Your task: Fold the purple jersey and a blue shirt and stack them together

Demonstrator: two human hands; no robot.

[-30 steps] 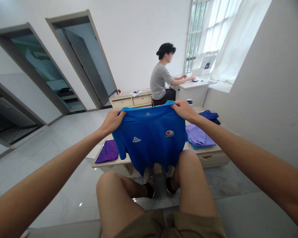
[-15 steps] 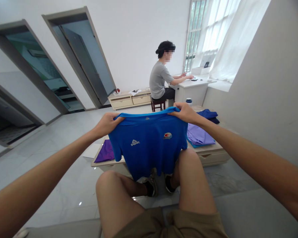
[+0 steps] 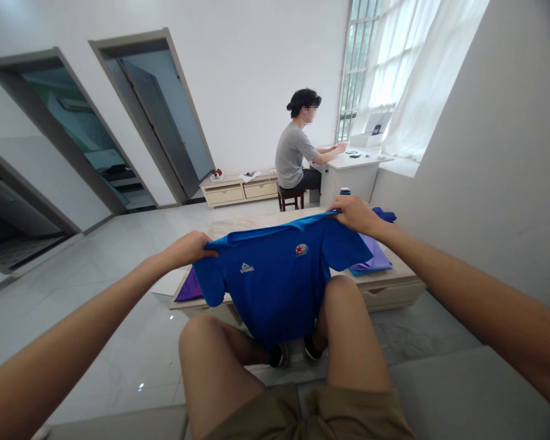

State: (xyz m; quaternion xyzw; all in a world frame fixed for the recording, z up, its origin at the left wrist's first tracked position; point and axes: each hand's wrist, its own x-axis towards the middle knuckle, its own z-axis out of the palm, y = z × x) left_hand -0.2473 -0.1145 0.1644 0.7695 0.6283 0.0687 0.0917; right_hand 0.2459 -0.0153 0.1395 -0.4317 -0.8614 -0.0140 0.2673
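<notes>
A blue T-shirt point(image 3: 275, 281) with a white logo and a small colourful badge hangs stretched between my hands, its front toward me. My left hand point(image 3: 193, 248) pinches one shoulder of it. The other shoulder is gripped by my right hand point(image 3: 352, 214), which is a little higher, so the neckline slants up to the right. The shirt's lower part drops between my knees, in front of a low table point(image 3: 389, 286). Behind its sleeves, partly covered, lie a purple cloth point(image 3: 190, 288) on the left and a folded lavender garment point(image 3: 378, 260) on the right.
A dark blue garment point(image 3: 385, 214) and a bottle with a dark lid point(image 3: 345, 191) are at the table's right side. Further off, a person in grey point(image 3: 296, 150) sits on a stool at a white desk point(image 3: 357, 160). A low cabinet point(image 3: 231, 190) stands along the wall.
The shirt has spread wider as my hands moved apart. My left hand is lower and further left, my right hand slightly lower and further right. The right sleeve now sticks out sideways.
</notes>
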